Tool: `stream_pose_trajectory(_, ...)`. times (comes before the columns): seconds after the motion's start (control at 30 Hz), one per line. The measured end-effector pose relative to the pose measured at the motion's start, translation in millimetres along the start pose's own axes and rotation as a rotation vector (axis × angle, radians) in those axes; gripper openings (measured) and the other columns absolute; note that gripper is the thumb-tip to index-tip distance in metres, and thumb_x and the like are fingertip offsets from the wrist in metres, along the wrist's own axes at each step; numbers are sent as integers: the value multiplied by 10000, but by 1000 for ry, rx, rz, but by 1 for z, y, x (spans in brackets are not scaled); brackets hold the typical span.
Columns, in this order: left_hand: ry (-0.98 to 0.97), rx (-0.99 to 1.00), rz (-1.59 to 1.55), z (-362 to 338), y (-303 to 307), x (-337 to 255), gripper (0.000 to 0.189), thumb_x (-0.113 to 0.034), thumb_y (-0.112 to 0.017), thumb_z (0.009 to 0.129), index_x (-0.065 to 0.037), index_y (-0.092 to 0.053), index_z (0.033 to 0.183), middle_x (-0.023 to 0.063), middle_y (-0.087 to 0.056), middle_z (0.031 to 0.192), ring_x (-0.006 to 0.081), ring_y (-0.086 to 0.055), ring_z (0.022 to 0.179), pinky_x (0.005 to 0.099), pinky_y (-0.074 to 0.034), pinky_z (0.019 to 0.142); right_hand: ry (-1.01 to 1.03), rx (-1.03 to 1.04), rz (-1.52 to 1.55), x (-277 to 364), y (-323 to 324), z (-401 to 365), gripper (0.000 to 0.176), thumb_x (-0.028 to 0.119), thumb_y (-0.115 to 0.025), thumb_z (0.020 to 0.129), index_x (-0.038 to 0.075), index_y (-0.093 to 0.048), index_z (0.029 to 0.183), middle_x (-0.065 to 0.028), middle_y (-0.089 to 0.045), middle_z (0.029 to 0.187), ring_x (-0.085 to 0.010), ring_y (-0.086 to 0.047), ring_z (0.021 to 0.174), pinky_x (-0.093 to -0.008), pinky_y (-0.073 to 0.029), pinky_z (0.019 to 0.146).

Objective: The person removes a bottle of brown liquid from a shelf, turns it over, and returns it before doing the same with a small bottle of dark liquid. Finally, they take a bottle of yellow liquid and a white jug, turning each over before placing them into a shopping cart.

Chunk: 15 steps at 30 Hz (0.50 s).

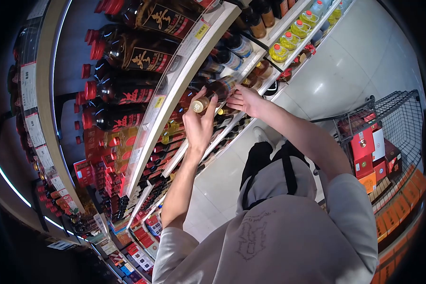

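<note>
A dark bottle with a gold cap lies tilted in front of the shelves, cap toward me. My left hand is closed around its neck end, with thumb and fingers on either side of the cap. At the lower end, near a pale label, my right hand has its fingers against the bottle and seems to steady it. Part of the bottle's body is hidden by my fingers. Just behind both hands are shelf rows of bottles, some with dark glass.
Large dark bottles with red caps fill the upper shelf at left. Yellow oil jugs stand on a low shelf at the far end. At right is a wire shopping cart with red boxes. Stacked orange boxes are beside it.
</note>
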<state>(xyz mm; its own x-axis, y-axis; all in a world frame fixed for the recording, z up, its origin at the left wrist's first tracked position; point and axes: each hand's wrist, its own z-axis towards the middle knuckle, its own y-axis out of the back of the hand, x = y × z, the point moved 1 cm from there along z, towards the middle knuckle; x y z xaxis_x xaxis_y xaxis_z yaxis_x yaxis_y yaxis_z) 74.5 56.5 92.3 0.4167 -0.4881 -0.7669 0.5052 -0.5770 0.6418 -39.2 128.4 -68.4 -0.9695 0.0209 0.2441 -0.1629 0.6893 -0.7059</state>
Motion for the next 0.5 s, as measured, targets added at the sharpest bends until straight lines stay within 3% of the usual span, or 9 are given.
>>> stream_pose_trajectory(0.13,-39,3,5,3,-2,-4,470,-213,-716,952,88,-604,1296,146,-732,900,92,-635,803,263,-535,697,5,86,-134,6,2,-21,334,307,-399,1084,58,-575,1221,-115,-660,1247,-236,-681,1112,-388,-522,993)
stream_pose_trajectory(0.2,-22,48,45,6,-1,-8,451,-153,-685,973,99,-573,1329,159,-730,1010,150,-705,925,281,-560,807,52,149,-228,12,2,-31,319,266,-417,1068,55,-589,1234,-111,-661,1274,-232,-645,1191,-374,-481,1051)
stream_pose_trajectory(0.33,-86,14,82,9,-7,-9,457,-192,-709,950,104,-600,1281,186,-740,947,117,-669,856,290,-550,734,95,106,-336,19,-3,-48,319,219,-420,1054,44,-571,1273,-111,-646,1311,-212,-651,1190,-351,-440,1049)
stream_pose_trajectory(0.47,-97,26,148,13,-9,-11,452,-189,-715,942,108,-608,1265,204,-744,927,145,-698,867,306,-559,747,213,87,-501,23,-15,-65,333,106,-440,1027,16,-549,1327,-79,-643,1280,-187,-652,1183,-319,-416,1050)
stream_pose_trajectory(0.5,-131,24,161,15,-9,-7,450,-190,-716,938,106,-612,1260,218,-744,925,167,-717,878,324,-565,754,258,164,-462,19,-18,-61,336,62,-447,1013,0,-557,1324,-57,-645,1243,-168,-653,1157,-300,-407,1040)
